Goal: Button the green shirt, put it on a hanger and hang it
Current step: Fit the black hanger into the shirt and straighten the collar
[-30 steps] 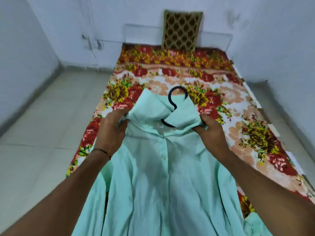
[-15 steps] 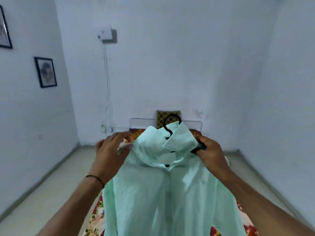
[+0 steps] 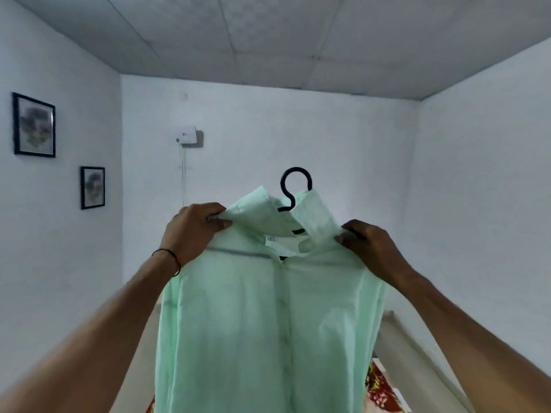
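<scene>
Though held, shirt (image 3: 268, 317) upright, hook (image 3: 293, 186) topmost

Bare forearms, no sleeves; a thin black band (image 3: 171, 257) circles the left wrist.

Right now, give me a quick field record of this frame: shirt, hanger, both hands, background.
shirt: green shirt held up in the air, front placket closed down the middle, collar flipped up
hanger: black hanger inside the shirt, hook sticking out above the collar, not hooked on anything
left hand: left hand pinching the shirt's left shoulder by the collar
right hand: right hand gripping the right shoulder
background: two framed pictures on the left wall, white box on the far wall
rail or hook to hang it on: none in view
</scene>
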